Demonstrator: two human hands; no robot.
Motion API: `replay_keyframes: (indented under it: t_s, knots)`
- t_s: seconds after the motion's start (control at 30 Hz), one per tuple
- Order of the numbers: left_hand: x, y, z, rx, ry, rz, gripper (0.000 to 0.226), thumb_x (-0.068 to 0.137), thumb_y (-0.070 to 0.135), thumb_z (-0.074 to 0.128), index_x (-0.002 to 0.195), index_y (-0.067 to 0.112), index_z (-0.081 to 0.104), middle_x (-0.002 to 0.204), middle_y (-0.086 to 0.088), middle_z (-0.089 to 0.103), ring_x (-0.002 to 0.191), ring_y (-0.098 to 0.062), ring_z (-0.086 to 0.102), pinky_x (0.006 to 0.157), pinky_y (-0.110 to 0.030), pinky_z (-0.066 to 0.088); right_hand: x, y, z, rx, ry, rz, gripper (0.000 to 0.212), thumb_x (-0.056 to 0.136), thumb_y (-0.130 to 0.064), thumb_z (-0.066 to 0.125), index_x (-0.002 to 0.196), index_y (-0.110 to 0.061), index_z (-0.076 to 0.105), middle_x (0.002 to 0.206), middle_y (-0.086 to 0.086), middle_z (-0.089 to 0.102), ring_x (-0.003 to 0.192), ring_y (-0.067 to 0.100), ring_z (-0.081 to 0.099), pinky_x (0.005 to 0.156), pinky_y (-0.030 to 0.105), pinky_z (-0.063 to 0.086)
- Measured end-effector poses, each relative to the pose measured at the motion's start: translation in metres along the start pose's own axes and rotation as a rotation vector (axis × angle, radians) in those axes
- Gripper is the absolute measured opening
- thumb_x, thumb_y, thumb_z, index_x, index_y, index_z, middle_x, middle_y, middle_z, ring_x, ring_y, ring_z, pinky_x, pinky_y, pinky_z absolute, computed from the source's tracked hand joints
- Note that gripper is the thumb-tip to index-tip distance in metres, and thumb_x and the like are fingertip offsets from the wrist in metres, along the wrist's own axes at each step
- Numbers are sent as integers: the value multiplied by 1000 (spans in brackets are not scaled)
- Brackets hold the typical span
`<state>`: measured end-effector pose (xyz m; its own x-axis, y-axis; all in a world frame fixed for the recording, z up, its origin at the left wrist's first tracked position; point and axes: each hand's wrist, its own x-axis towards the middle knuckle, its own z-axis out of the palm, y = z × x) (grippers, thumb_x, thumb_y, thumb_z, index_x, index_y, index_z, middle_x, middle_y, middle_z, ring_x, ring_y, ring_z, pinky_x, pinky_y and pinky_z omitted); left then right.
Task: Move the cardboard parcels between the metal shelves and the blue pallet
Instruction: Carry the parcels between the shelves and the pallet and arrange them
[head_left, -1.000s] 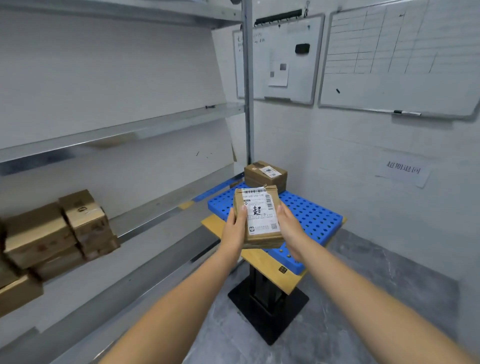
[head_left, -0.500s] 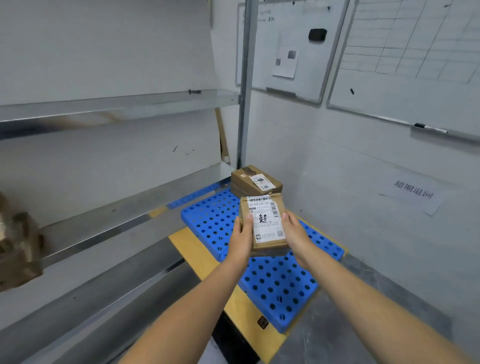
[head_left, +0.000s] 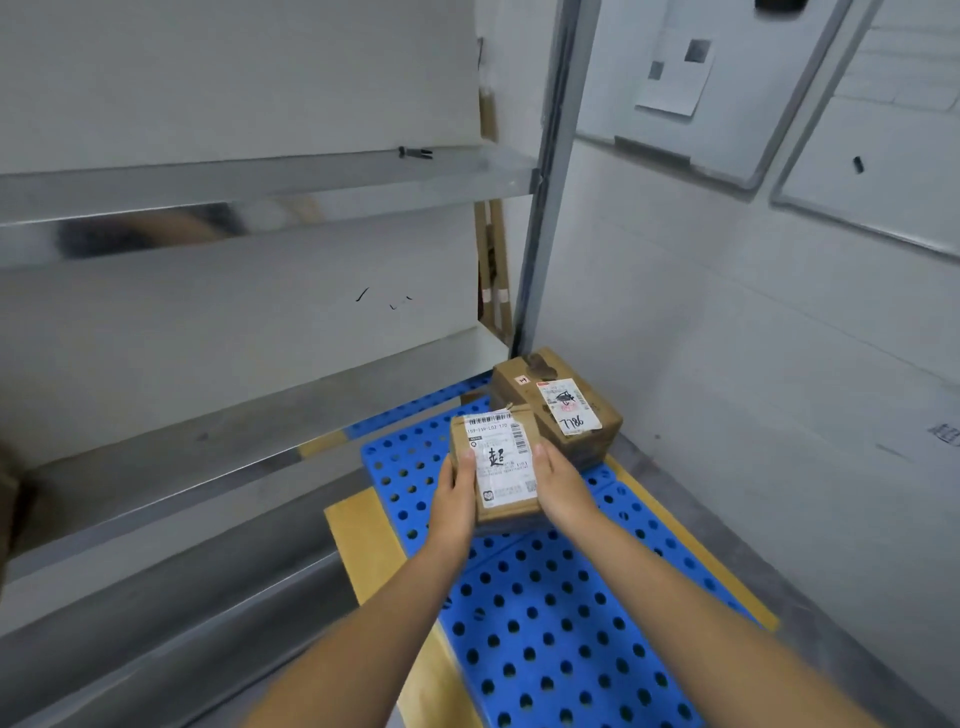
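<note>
Left of frame, metal shelves (head_left: 249, 179) run in long bare tiers to a grey upright post (head_left: 550, 182) at the corner. On the right-hand wall hang two whiteboards; the nearer whiteboard (head_left: 727, 114) carries a sheet of paper (head_left: 675, 73). Below, blue pallet (head_left: 550, 639), perforated with round holes, lies on a yellowish board (head_left: 363, 545) that juts out along its edges. At the pallet's far corner, close to the post, sits one cardboard parcel (head_left: 524, 387), label up, handwritten digits on it. Just in front of that, nearly touching it, is the held parcel (head_left: 511, 512), smaller, flat, level, over the far half of the pallet; cannot tell whether its underside meets the blue surface. Both arms are stretched forward, bare. Left hand (head_left: 457, 501) clasps the parcel's left side, thumb laid on the top face, fingers curled beneath out of sight. Right hand (head_left: 563, 491) does the same on the right side, thumb on top beside the white shipping label (head_left: 501, 462), which bears a barcode and a large handwritten character.
</note>
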<state>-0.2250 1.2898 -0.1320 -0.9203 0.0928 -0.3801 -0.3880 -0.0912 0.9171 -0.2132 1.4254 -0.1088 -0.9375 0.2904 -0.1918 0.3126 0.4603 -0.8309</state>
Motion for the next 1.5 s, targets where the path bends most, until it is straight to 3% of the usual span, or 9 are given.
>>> replay_keyframes:
  t_s: [0.23,0.37,0.53,0.67,0.87,1.03,1.13,1.33,1.5]
  knots:
    - [58,13,29,-15,175,2,48,101,55,36,138,28,49,111,12,66,95,0,61,69,-18,44,93,9,-13,-468,-23,-131,52,101,-48,14,145,-31,35,148,9,34,139,26,20,114,45,17]
    - [91,19,48,3,281,-2,52,101,56,36,142,27,47,108,13,65,97,-3,61,71,-20,45,140,19,-20,-633,-29,-285,61,95,-58,3,151,-37,14,160,4,12,148,23,1,119,46,-1]
    - [133,12,66,26,373,-21,51,101,54,35,144,26,46,100,17,62,91,0,60,67,-18,43,191,30,-21,-751,-55,-375,63,90,-61,-7,150,-42,-4,162,0,-3,149,23,-6,120,46,-4]
    - [151,-6,68,22,418,-44,48,102,54,35,140,27,48,105,14,66,93,1,63,66,-15,44,209,40,-7,-803,-77,-408,57,97,-54,7,151,-39,-6,161,-1,-14,148,25,3,119,47,9]
    - [175,-21,70,15,395,-88,49,102,52,35,141,25,49,110,10,66,97,-1,62,70,-16,43,223,50,5,-833,-43,-415,59,99,-46,27,151,-40,-2,162,2,3,145,28,13,115,51,13]
    - [190,-30,64,22,388,-115,58,101,55,34,149,23,41,142,-3,56,125,-18,54,104,-35,41,228,50,12,-778,2,-398,80,95,-49,42,151,-32,-13,160,1,14,140,26,23,112,50,16]
    - [195,-30,60,22,375,-125,51,102,56,31,137,24,51,135,-2,61,115,-14,57,101,-34,41,228,50,15,-747,39,-397,86,93,-52,43,152,-26,-14,159,-1,18,139,24,26,111,48,18]
    - [201,-24,58,47,354,-105,54,101,56,34,135,20,54,127,-3,66,116,-18,61,107,-39,45,227,52,14,-735,77,-410,76,95,-47,34,153,-21,-8,158,0,19,137,23,26,110,46,18]
    - [189,-12,55,121,448,-91,72,98,55,44,156,16,25,155,-9,41,140,-26,42,115,-38,35,225,47,9,-761,34,-403,77,95,-46,35,153,-19,-7,160,2,13,141,24,21,113,47,18]
